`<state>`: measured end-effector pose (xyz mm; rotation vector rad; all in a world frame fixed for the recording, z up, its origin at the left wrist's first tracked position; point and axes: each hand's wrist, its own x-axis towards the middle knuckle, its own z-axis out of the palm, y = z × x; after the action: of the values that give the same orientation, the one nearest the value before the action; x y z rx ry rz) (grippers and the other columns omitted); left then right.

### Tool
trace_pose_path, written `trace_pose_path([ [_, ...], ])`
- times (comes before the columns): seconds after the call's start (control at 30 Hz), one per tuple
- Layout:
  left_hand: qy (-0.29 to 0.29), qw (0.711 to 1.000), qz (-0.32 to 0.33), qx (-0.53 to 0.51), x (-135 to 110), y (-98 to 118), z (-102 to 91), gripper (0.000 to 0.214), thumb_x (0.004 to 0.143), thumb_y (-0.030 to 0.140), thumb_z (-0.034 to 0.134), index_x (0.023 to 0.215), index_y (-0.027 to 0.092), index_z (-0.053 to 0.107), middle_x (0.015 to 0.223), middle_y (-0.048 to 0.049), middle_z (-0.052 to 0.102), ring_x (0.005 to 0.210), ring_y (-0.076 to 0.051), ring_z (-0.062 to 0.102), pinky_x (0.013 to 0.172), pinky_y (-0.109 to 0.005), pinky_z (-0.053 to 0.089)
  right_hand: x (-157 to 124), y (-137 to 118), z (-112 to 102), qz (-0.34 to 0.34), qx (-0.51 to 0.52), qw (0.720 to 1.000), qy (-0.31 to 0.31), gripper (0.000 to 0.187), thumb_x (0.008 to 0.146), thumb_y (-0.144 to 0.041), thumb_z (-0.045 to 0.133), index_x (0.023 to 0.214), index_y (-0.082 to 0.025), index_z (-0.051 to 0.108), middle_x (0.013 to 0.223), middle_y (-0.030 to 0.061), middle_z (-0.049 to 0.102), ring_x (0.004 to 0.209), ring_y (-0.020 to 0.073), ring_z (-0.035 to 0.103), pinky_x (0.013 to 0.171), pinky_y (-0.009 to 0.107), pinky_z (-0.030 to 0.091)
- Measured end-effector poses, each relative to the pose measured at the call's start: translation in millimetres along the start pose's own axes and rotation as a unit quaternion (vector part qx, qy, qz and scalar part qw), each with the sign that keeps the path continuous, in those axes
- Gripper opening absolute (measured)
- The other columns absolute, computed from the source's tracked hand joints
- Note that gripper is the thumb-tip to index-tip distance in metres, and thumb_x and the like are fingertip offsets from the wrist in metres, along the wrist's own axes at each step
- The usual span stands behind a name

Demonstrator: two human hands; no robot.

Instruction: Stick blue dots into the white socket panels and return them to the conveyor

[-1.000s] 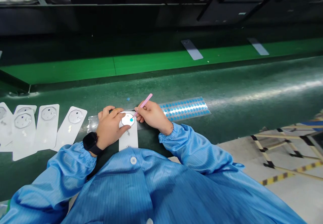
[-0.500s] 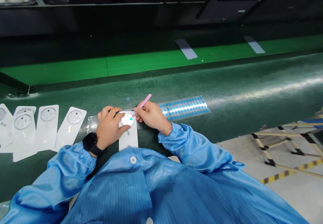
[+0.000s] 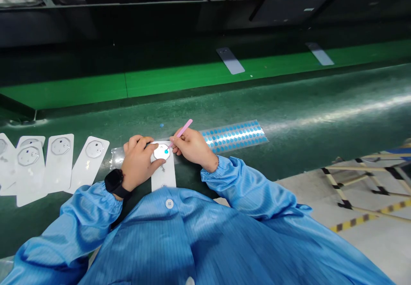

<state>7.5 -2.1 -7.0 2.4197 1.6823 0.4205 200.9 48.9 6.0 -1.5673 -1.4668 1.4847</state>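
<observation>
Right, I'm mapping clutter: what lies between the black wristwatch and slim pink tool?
The left hand and the white rectangular panel it touches, in the head view.

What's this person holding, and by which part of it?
The right hand pinches a pink tweezer-like tool by its lower part; the left hand rests on a white panel.

Clearance on the table (image 3: pixel 321 135)
Open passage: right of the blue-dot sticker sheet (image 3: pixel 234 136). Obstructions: overlapping white panels (image 3: pixel 59 169) at left; slim pink tool (image 3: pixel 185 127) projecting beyond the right hand (image 3: pixel 193 147), toward the far side.
</observation>
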Motion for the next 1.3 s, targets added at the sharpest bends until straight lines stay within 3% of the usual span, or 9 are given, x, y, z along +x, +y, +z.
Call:
trace_pose_path([
  [0.33,-0.003,1.000,-0.005,-0.002,0,1,-0.2,0.036,0.080,0.040,0.077,0.110,0.021,0.073,0.120,-0.0123,0.069,0.115,-0.036,0.050,0.089,-0.051,0.043,-1,-2,-1,0.010,0.039,0.999,0.001,0.016,0.088,-0.017,0.063,0.073,-0.018,0.057,0.052,-0.0022,0.064,0.044,0.0103,0.061,0.044,0.018,0.049],
  [0.9,-0.007,1.000,-0.005,0.001,0,1,-1.5,0.037,0.080,0.040,0.077,0.111,0.020,0.074,0.121,-0.0131,0.068,0.115,-0.036,0.049,0.090,-0.051,0.043,1,9,0,-0.044,-0.044,0.998,0.010,0.010,0.089,-0.020,0.063,0.080,-0.019,0.059,0.060,0.0003,0.068,0.055,0.0150,0.069,0.054,0.023,0.052],
  [1.1,0.000,1.000,0.020,0.001,-1,1,-1.6,0.027,0.084,0.038,0.075,0.108,0.025,0.076,0.119,-0.0122,0.067,0.114,-0.035,0.048,0.087,-0.050,0.041,-1,9,0,-0.055,-0.043,0.997,0.012,0.011,0.089,-0.020,0.063,0.078,-0.020,0.059,0.059,-0.0007,0.068,0.056,0.0147,0.068,0.055,0.023,0.052],
  [1.3,-0.031,0.998,0.046,0.003,-1,5,-4.1,0.017,0.089,0.033,0.069,0.102,0.035,0.079,0.117,-0.0099,0.067,0.114,-0.035,0.047,0.083,-0.049,0.036,0,11,2,-0.060,-0.041,0.997,0.012,0.010,0.089,-0.020,0.063,0.079,-0.020,0.059,0.060,-0.0005,0.068,0.056,0.0151,0.068,0.056,0.025,0.052],
])
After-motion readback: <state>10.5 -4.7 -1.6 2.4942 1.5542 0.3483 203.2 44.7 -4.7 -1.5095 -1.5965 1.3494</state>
